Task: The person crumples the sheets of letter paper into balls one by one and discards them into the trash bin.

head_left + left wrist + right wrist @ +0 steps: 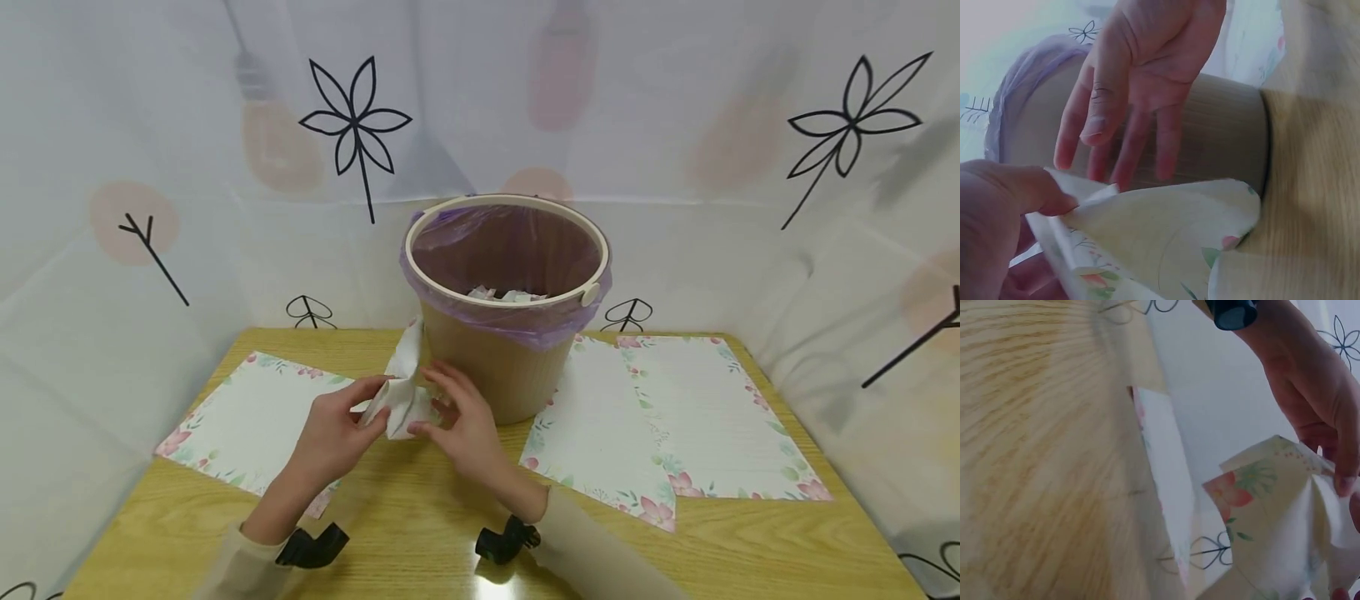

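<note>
A beige sleeve [242, 567] reaches in nearest; the left hand [333, 429] pinches a creased sheet [401, 408] just beside the bin [517, 367]; the right hand [467, 429] spreads its fingers apart, contact hard to tell; crumpling seems underway, next calling for those fingers to close in; flowered sheets [600, 417] flank the bin on a wood-grained table [420, 542]; patterned cloth [480, 158] hangs behind.

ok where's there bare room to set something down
The yellow wooden table is bare between both beige sleeves and right of both, in front of the white flower-bordered paper sheets. Crowded: around the round beige bin.
</note>
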